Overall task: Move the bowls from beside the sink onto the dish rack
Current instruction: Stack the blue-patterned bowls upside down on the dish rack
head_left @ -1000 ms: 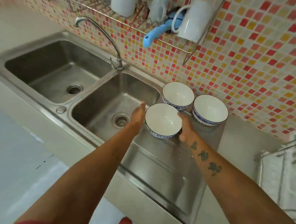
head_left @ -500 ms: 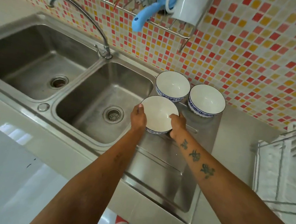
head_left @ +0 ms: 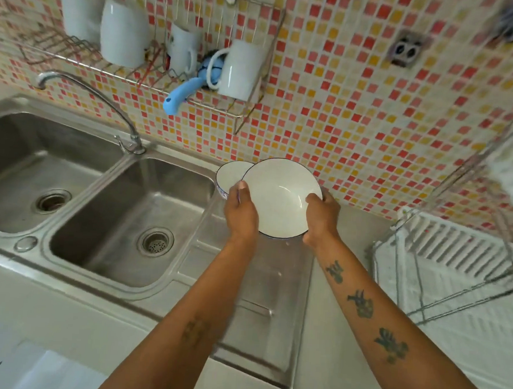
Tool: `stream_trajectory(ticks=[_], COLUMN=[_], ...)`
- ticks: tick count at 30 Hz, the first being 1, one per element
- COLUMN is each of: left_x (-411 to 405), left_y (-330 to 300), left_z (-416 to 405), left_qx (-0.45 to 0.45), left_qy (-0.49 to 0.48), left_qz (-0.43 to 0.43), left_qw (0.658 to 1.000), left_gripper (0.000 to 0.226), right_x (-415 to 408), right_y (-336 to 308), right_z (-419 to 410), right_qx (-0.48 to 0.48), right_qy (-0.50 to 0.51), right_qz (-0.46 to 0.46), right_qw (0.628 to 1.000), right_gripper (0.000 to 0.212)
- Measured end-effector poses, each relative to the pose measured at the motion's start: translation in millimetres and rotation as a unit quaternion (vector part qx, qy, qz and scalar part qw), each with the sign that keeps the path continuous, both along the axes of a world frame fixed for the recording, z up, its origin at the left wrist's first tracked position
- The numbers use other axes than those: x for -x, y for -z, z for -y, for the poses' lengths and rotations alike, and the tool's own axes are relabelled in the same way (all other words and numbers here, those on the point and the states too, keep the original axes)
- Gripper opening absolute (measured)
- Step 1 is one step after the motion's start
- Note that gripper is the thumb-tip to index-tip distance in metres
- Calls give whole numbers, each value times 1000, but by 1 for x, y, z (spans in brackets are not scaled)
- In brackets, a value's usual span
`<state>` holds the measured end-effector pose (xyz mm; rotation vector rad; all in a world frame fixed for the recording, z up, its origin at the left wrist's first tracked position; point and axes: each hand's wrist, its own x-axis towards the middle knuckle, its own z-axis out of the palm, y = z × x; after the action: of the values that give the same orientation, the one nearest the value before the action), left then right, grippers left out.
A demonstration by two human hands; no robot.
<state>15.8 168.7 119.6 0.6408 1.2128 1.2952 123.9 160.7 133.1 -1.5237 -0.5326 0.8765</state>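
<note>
A white bowl with a dark blue rim (head_left: pixel 280 197) is lifted off the steel drainboard (head_left: pixel 252 287), tilted toward me. My left hand (head_left: pixel 242 213) grips its left rim and my right hand (head_left: pixel 321 218) grips its right rim. Behind it a second white bowl (head_left: pixel 231 173) stands beside the sink, mostly hidden by the lifted one. A third bowl is not visible; the held bowl covers that spot. The white dish rack (head_left: pixel 460 276) with its wire frame stands on the counter to the right.
A double steel sink (head_left: pixel 104 203) with a curved tap (head_left: pixel 104 101) lies to the left. A wall rack (head_left: pixel 154 77) above holds white mugs (head_left: pixel 240 70) and a blue-handled brush (head_left: pixel 180 95). The tiled wall has a socket (head_left: pixel 407 48).
Both hands closed on the nearest bowl and raised it off the drainboard. It now covers the bowls behind. The view swung up and right, bringing the dish rack into sight.
</note>
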Motion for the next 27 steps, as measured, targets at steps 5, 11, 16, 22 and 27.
stream_trajectory(ticks=[5,11,16,22,27], left_x=[-44,-94,-133,-176,-207], left_y=[-87,-172,-210,-251,-265], left_z=[46,112,152,183,174], left_qx=[-85,-173,-162,-185,-95], left_qy=[32,122,235,439,624], left_qz=[47,107,177,166,110], left_qw=[995,971,942,863,768], left_gripper=[35,26,46,45,61], right_x=[-40,-84,-123,-178,-220], right_y=[-87,-182,-218,-235,-233], right_z=[61,148,213,263,278], right_qx=[-103,-219,-276,-336,-359], right_qy=[57,123,167,234,232], right_qz=[20,81,124,174,221], right_qw=[993,965,938,896,877], right_gripper=[40,40,38,35,38])
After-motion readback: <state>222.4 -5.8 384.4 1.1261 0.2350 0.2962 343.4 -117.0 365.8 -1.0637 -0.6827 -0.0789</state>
